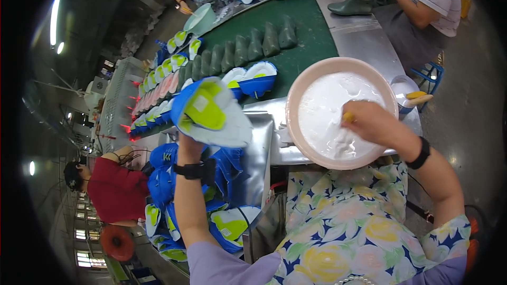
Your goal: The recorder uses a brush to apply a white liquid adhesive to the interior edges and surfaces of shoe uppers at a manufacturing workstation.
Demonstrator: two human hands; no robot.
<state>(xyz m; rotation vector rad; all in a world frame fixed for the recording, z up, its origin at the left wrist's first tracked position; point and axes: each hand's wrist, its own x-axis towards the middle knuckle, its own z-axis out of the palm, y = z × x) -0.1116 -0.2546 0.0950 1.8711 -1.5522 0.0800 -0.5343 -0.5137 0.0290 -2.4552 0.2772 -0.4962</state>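
My left hand (189, 149) is closed on a blue-and-white shoe upper (240, 121), held up with its lime-green lining facing me; the upper hides most of the fingers. My right hand (374, 121) is closed around a yellow-handled brush (348, 117) over a pale pink basin (296, 132). Thick white liquid (327, 100) fills much of the basin. The brush's lower end is down at the liquid and hard to make out.
Blue uppers (163, 179) are heaped below my left arm. A green conveyor belt (317, 31) carries dark shoe lasts (240, 50) and rows of uppers. A can (404, 87) with yellow-handled tools stands right of the basin. Co-workers sit at far right (438, 0), far side and left (116, 190).
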